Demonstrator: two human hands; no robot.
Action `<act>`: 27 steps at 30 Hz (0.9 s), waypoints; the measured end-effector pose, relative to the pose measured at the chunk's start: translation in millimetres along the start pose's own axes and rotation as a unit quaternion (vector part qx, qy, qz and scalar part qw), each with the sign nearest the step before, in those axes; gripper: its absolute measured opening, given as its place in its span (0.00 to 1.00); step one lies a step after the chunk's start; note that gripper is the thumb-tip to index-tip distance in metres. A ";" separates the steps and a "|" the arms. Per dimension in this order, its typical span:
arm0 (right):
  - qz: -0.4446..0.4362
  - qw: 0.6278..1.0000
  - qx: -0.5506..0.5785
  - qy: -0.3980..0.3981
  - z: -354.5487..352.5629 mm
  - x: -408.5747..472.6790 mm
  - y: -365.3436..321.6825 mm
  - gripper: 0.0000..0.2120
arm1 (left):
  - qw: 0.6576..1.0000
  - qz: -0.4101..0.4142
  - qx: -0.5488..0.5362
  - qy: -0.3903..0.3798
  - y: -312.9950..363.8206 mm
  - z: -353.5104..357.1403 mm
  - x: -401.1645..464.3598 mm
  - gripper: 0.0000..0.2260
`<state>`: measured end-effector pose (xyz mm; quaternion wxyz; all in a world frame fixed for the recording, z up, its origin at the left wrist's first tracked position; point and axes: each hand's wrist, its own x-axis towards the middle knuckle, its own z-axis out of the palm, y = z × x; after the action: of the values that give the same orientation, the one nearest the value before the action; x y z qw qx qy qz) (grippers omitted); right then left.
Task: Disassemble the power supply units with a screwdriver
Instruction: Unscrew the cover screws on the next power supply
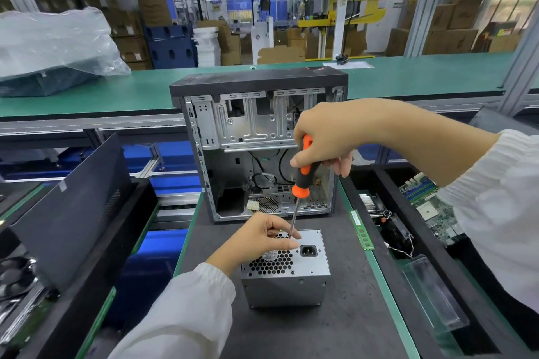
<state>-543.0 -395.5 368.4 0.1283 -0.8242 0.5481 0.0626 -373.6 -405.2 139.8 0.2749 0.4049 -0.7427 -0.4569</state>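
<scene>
Bench: a dark mat (344,315) edged in green, with the power supply unit (287,274) sitting near its front.
Behind it: an opened computer case (259,143), upright.
Right hand (329,137): gripped the screwdriver (300,181), its tip down on the unit's top.
Left hand (262,234): fingers pinched round the shaft.
Room: stacked cardboard boxes (455,29) beyond glass.

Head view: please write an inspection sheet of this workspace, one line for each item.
Surface: dark mat, green edges.
Job's things: power supply unit on mat; screwdriver tip at its top face.
Clutter: open computer case behind; memory stick; circuit boards in right tray.
Hands: right hand grips the handle; left hand pinches the shaft near the tip.
Cables: black wires inside case.
Surroundings: cardboard boxes, plastic-wrapped unit.
</scene>
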 end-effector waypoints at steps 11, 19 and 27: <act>0.006 0.995 0.081 0.055 7.6 12.8 12.8 0.12 | 0.994 -0.014 -0.034 0.103 -21.3 -22.9 -24.4 0.10; 0.084 0.875 0.471 0.076 118.3 43.6 46.6 0.09 | 0.881 -0.262 -0.264 0.292 -99.8 -16.8 -59.9 0.13; 0.099 0.773 0.626 0.032 183.8 32.5 69.4 0.10 | 0.880 -0.192 -0.240 0.362 -147.7 8.7 -70.4 0.17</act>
<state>-587.2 -398.3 174.3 0.5916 -0.5041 0.5486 -0.3083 -292.0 -378.8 0.2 0.5201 0.5986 -0.3664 -0.4867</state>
